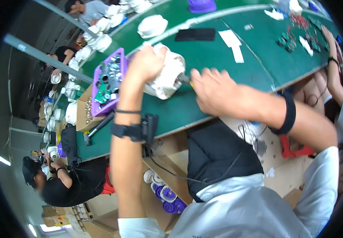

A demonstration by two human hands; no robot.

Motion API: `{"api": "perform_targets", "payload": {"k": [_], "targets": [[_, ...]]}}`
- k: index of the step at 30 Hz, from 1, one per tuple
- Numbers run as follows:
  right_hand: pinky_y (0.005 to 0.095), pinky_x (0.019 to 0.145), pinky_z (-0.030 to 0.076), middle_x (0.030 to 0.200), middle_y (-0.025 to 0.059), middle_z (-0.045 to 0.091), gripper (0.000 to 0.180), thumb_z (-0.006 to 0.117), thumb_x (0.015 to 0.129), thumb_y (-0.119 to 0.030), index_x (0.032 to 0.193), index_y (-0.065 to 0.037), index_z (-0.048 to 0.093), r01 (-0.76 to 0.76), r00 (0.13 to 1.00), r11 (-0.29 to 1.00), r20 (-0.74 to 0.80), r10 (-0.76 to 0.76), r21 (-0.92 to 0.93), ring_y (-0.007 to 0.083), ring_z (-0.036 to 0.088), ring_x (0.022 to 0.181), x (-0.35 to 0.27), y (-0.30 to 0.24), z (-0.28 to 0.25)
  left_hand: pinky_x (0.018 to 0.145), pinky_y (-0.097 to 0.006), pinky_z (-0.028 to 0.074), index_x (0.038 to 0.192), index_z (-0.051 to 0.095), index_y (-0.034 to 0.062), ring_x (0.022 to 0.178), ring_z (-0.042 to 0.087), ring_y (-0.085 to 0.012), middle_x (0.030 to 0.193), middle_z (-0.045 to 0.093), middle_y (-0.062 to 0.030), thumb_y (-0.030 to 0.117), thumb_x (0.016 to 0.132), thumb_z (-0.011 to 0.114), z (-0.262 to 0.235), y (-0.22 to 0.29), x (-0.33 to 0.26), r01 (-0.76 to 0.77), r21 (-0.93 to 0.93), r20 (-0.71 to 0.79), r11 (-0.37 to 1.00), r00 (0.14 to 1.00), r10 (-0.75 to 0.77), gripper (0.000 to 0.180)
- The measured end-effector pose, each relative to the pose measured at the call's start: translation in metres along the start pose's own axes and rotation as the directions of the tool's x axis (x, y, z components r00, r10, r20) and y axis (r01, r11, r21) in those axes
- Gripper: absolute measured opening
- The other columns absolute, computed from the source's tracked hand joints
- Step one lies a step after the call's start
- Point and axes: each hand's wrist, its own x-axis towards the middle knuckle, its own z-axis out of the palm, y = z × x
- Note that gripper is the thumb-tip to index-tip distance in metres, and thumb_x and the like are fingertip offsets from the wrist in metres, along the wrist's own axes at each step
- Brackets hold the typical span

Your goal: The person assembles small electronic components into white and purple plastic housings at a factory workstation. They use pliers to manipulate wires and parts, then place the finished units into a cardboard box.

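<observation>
My left hand [147,63] grips a white plastic housing [170,73] by its upper left side and holds it tilted over the green table. Opposite it, my right hand [218,89] is closed round a hand tool [185,79]. Only a grey metal end and a bit of yellow handle show, so its exact kind is unclear. The metal end reaches into an opening in the housing's right side. Just left of my left hand stands a purple bin [94,89], filled with grey cylindrical parts and green circuit boards.
A cardboard box [80,119] of small metal parts and a hammer-like tool [98,129] lie beside the bin. Farther back are a black flat slab [195,35], white paper [230,39] and another white housing [152,26]. Co-workers sit left and right; a person's hand [328,35] reaches toward circuit boards.
</observation>
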Motion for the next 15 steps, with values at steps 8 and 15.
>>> {"api": "perform_targets", "payload": {"k": [8, 15], "targets": [[0.0528, 0.092, 0.041, 0.109, 0.0267, 0.049, 0.054, 0.061, 0.078, -0.013, 0.126, 0.001, 0.043, -0.102, 0.942, 0.943, 0.336, -0.012, 0.318, 0.0445, 0.049, 0.109, -0.020, 0.013, -0.029, 0.082, -0.054, 0.052, 0.083, 0.068, -0.0102, 0.088, 0.065, -0.0502, 0.086, 0.064, -0.0365, 0.042, 0.092, 0.052, -0.017, 0.056, -0.032, 0.251, -0.295, -0.086, 0.922, 0.954, -0.288, 0.055], [0.0445, 0.073, 0.049, 0.087, 0.0179, 0.064, 0.038, 0.066, 0.089, -0.013, 0.126, -0.005, 0.061, -0.131, 0.990, 0.971, -0.023, 0.139, 0.199, 0.0382, 0.062, 0.079, -0.030, 0.016, -0.026, 0.078, -0.052, 0.054, 0.083, 0.073, -0.0010, 0.082, 0.067, -0.0480, 0.083, 0.068, -0.0295, 0.036, 0.092, 0.051, -0.028, 0.063, -0.049, 0.276, -0.392, -0.038, 0.878, 0.948, -0.315, 0.043]]}}
